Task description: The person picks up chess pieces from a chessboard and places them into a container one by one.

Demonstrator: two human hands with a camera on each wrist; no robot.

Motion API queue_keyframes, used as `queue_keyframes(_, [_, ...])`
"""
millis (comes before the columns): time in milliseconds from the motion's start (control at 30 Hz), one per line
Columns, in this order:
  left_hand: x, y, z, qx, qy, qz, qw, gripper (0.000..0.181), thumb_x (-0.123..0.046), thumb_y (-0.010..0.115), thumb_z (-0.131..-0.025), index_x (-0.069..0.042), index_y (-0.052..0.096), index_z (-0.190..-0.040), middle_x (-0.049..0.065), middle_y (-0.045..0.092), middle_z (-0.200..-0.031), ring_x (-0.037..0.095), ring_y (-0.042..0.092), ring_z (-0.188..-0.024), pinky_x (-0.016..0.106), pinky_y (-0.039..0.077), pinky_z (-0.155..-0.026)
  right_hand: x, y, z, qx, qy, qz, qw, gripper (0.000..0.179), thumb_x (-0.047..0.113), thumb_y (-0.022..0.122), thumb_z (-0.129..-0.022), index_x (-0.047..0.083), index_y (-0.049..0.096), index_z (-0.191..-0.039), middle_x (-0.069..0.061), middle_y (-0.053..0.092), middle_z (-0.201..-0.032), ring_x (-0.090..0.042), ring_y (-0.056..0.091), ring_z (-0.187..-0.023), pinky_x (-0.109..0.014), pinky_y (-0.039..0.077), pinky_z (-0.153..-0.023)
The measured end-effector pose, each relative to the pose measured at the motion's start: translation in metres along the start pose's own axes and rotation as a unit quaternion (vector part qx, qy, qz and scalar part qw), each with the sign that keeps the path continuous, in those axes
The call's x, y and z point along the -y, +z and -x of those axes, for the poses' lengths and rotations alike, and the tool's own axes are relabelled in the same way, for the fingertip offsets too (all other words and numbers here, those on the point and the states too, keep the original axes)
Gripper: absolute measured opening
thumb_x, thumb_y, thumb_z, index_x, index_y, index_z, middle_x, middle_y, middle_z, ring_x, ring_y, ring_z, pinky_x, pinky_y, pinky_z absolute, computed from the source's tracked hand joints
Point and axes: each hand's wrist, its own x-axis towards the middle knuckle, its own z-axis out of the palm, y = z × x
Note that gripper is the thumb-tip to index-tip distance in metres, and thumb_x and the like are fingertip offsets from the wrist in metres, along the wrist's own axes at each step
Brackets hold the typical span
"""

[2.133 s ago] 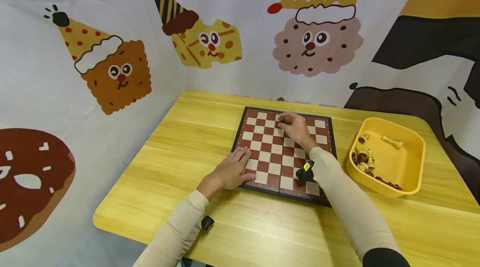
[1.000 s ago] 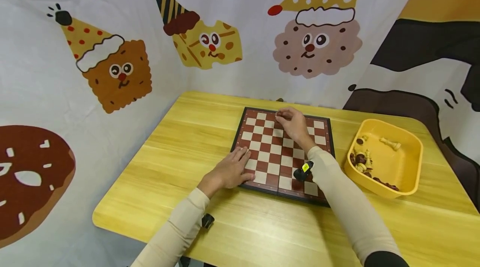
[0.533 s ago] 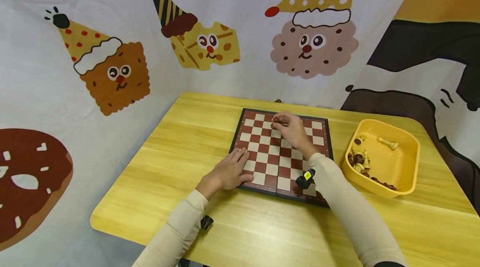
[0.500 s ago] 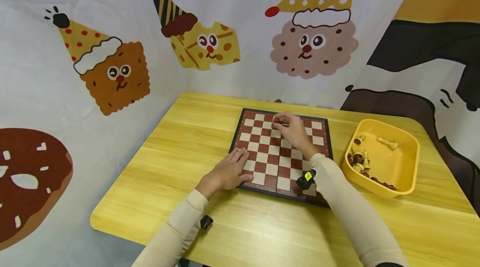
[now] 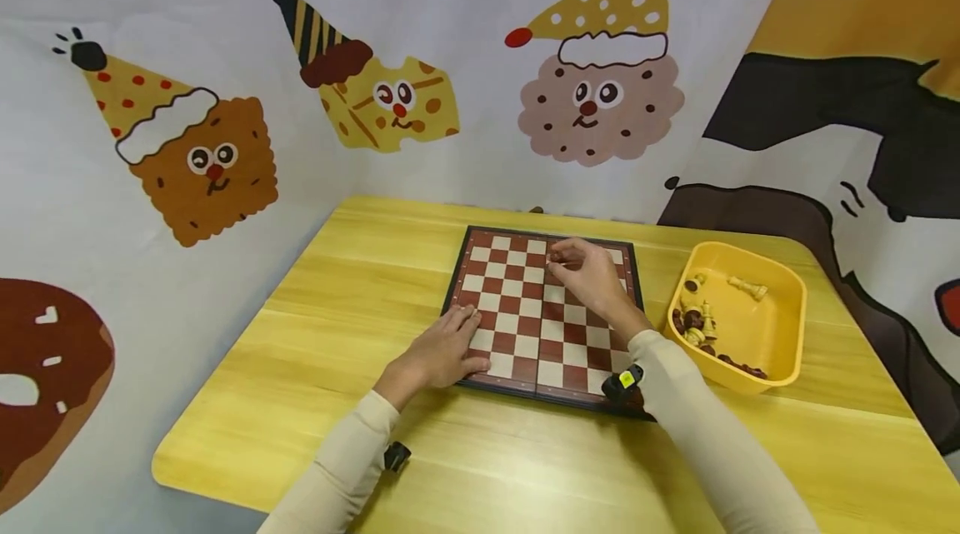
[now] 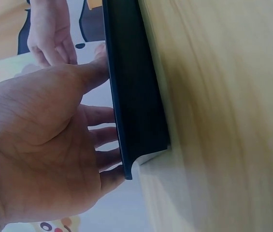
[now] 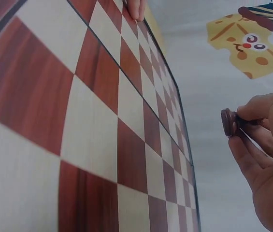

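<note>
A brown-and-cream chessboard (image 5: pixel 507 323) lies unfolded on the table, its squares bare where they show. My left hand (image 5: pixel 435 346) rests with fairly straight fingers on its near left corner. In the left wrist view that hand (image 6: pixel 44 140) overlaps the board's dark side (image 6: pixel 134 92), thumb apart from the fingers. Over the far part of the board, my right hand (image 5: pixel 596 280) pinches a dark brown chess piece between thumb and fingers. The right wrist view shows the chess piece (image 7: pixel 229 122) with its round base pointing toward the board; fingers hide its upper part.
A yellow plastic bin (image 5: pixel 765 334) stands right of the board, holding several dark and cream chess pieces. One cream piece (image 5: pixel 747 288) lies apart inside it. The wooden table (image 5: pixel 285 367) meets a cartoon-printed cloth (image 5: pixel 465 184) at the back.
The head view has shifted a little. My right hand, with the dark piece, has moved slightly right, from left of the board's centre seam to just right of it. My left hand stays put.
</note>
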Motion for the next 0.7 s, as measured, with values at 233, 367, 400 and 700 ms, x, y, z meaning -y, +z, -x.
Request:
queue_keyframes(233, [-0.001, -0.004, 0.001, -0.002, -0.006, 0.007, 1.0000, 0.078, -0.049, 0.051, -0.088, -0.001, 0.024, -0.142, 0.017, 0.018, -0.146, 0.034, 0.015, -0.133, 0.042, 0.017, -0.106, 0.001, -0.010, 0.012, -0.020, -0.018, 0.007, 0.9996, 0.025, 0.017, 0.069, -0.081, 0.018, 0.061, -0.106, 0.002, 0.064, -0.094, -0.013, 0.060, -0.085, -0.032, 0.052, -0.066])
queue_keyframes(367, [-0.001, -0.005, 0.000, 0.002, -0.015, -0.002, 0.9999, 0.078, -0.049, 0.051, -0.087, -0.002, 0.024, -0.143, 0.016, 0.018, -0.146, 0.033, 0.014, -0.133, 0.042, 0.017, -0.106, -0.002, -0.018, 0.016, -0.014, -0.016, 0.001, 0.9998, 0.026, 0.016, 0.069, -0.081, 0.017, 0.062, -0.106, 0.002, 0.064, -0.094, -0.012, 0.060, -0.086, -0.031, 0.052, -0.069])
queue_keyframes(400, [-0.002, -0.004, 0.000, 0.002, -0.015, -0.004, 0.9999, 0.078, -0.049, 0.051, -0.088, -0.002, 0.024, -0.143, 0.016, 0.018, -0.146, 0.033, 0.014, -0.133, 0.042, 0.017, -0.106, -0.004, -0.019, 0.017, -0.011, -0.013, 0.001, 0.9999, 0.026, 0.017, 0.069, -0.081, 0.015, 0.062, -0.106, 0.002, 0.064, -0.095, -0.012, 0.060, -0.086, -0.031, 0.052, -0.070])
queue_keyframes(700, [-0.005, -0.002, 0.002, 0.000, -0.006, 0.005, 1.0000, 0.077, -0.048, 0.052, -0.088, -0.001, 0.024, -0.143, 0.017, 0.019, -0.146, 0.034, 0.015, -0.132, 0.043, 0.018, -0.105, -0.011, -0.033, 0.035, -0.032, -0.008, 0.034, 0.9989, 0.025, 0.020, 0.068, -0.082, 0.018, 0.061, -0.106, 0.000, 0.065, -0.094, -0.016, 0.062, -0.082, -0.036, 0.052, -0.066])
